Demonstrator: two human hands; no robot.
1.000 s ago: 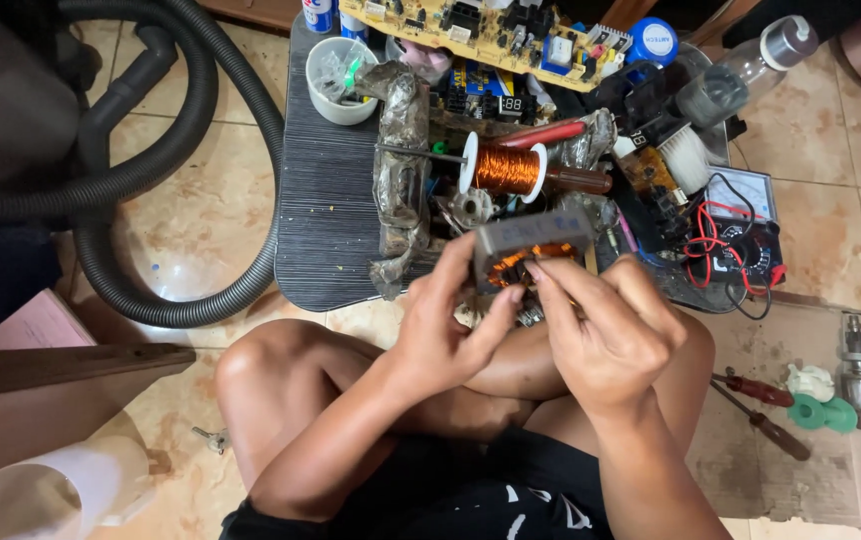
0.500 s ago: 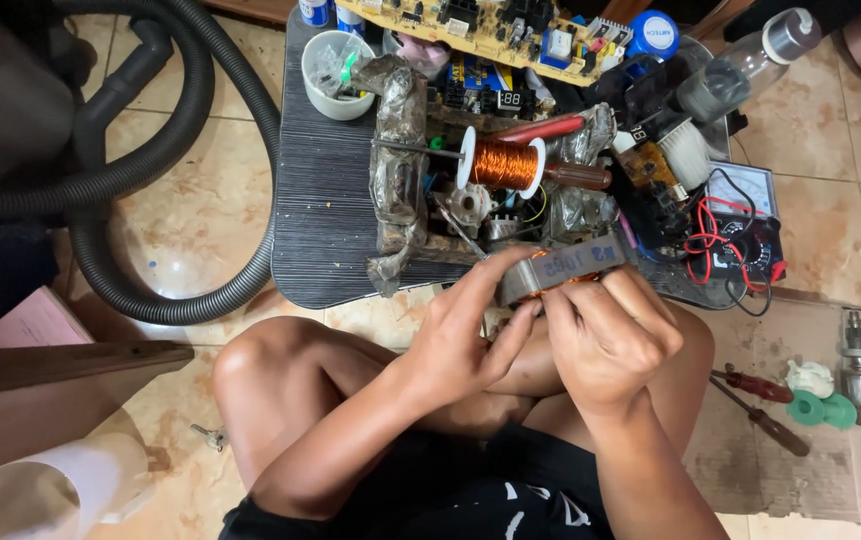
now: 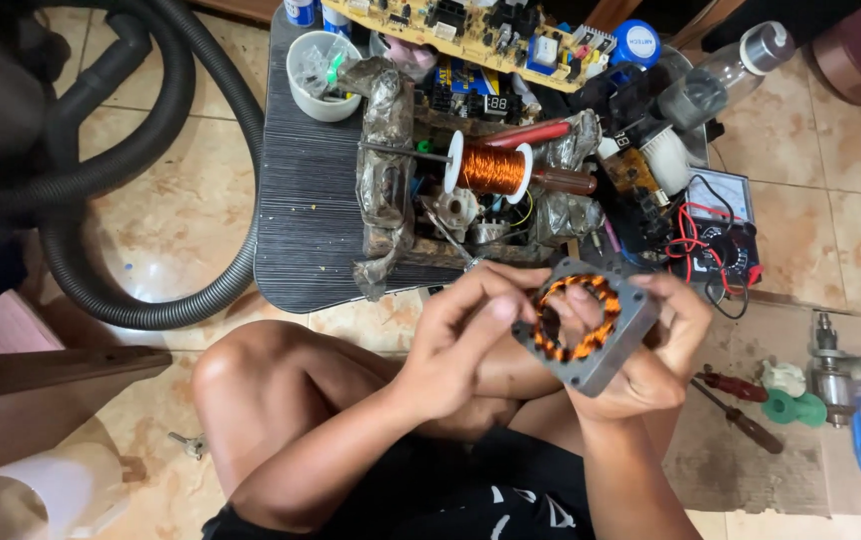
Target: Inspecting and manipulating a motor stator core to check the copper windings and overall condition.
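At centre frame, the person's right hand (image 3: 641,375) cradles a grey motor stator (image 3: 591,325) from beneath, fingers wrapped round its frame, while left hand (image 3: 456,345) fingers pinch its edge; pressing the copper windings gently looks wise.

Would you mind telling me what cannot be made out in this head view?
- Underside of the motor stator: faces away, cupped by the right hand.
- Left hand fingertips: partly behind the stator.
- Meter: dial too small, wires across it.
- Vacuum hose: cut off at the left edge.
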